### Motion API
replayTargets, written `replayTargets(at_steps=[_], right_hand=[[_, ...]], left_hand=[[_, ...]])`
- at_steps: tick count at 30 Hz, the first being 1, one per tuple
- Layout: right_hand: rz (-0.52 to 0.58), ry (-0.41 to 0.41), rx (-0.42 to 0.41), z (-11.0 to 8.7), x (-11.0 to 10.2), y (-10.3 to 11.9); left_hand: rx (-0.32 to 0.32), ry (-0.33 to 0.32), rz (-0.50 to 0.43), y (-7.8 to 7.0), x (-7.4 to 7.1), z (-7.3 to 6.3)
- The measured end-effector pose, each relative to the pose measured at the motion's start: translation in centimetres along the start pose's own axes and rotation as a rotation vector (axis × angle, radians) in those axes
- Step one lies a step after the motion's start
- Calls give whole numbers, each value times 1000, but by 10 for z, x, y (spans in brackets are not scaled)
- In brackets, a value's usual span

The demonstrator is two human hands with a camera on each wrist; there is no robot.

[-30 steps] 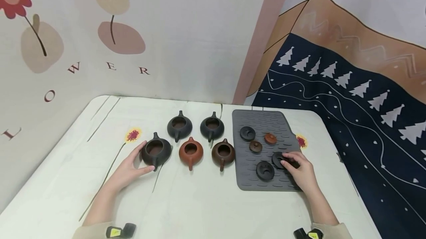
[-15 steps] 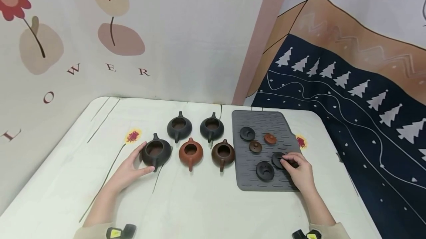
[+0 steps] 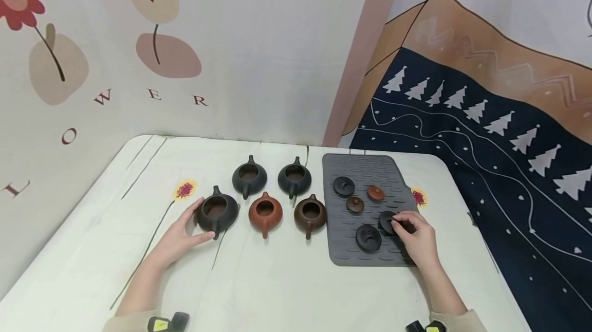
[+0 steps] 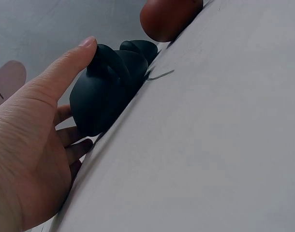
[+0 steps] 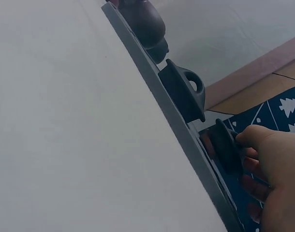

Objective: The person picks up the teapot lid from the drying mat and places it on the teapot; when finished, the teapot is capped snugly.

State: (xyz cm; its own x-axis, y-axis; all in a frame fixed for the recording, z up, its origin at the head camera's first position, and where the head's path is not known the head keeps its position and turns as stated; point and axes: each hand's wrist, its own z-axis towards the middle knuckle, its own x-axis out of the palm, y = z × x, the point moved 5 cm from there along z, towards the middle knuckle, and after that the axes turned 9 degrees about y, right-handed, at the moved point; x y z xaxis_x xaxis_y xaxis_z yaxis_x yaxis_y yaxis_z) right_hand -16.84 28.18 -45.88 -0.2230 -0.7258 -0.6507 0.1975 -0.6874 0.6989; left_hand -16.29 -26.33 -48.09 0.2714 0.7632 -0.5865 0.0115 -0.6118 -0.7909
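My left hand holds a lidless black teapot at the left end of a group of teapots. In the left wrist view its thumb lies on the handle of the teapot, and the fingers reach along the far side of the body. On the grey mat, my right hand pinches the knob of a black teapot lid. The right wrist view has this lid side-on, low over the mat; whether it touches is unclear. Another black lid lies just left of it.
Two more black teapots, a reddish-brown teapot and a dark brown teapot stand without lids between the hands. A third black lid, an orange-brown lid and a brown lid lie on the mat.
Both hands stay nearly still. The left keeps its hold on the black teapot, the right its pinch on the black lid.
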Motion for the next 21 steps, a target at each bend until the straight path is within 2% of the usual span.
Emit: replayTargets(at_steps=[8,21], right_hand=[[2,4,-27,0,-3,15],[39,68,-106,-2,-2,51]], left_hand=[[0,1,-5,-1,0,0],[-3,2,-8,-1,0,0]])
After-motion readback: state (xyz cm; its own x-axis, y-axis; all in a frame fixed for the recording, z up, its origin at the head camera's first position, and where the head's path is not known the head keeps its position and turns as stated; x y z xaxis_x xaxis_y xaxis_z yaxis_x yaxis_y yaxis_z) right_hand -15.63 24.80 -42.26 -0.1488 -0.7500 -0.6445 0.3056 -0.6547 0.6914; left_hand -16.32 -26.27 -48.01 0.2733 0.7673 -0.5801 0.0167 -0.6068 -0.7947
